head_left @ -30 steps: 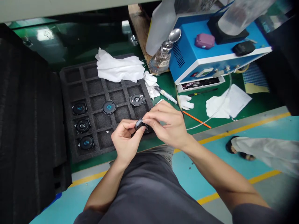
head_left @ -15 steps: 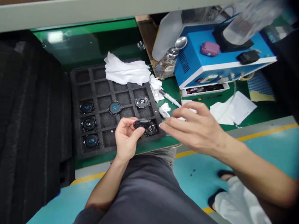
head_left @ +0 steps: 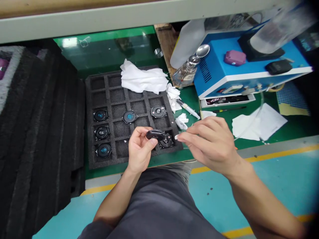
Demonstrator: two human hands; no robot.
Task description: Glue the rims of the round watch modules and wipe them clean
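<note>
My left hand point(head_left: 141, 149) pinches a round black watch case point(head_left: 155, 134) between thumb and fingers, tilted nearly edge-on above the front of the black foam tray point(head_left: 136, 130). To the right of it, my right hand point(head_left: 209, 142) is closed, with a small white piece point(head_left: 176, 136) at its fingertips, apart from the watch case; its exact kind is unclear. Just behind the held case, another watch case point(head_left: 166, 140) lies in a tray compartment. Several more sit in the tray, among them one in the middle point(head_left: 130, 116) and one at upper right point(head_left: 158, 111).
A white cloth point(head_left: 144, 79) covers the tray's back. Crumpled tissues point(head_left: 181, 120) and a syringe point(head_left: 188, 109) lie to the right, near a glass pump bottle point(head_left: 185, 73) and a blue machine point(head_left: 219, 59). Stacked black foam point(head_left: 42, 132) rises at left.
The view has shifted, so the bench appears farther right. My right hand's fingers have curled in more, and the white piece at their tips shows more clearly. My left hand still holds the watch case.
</note>
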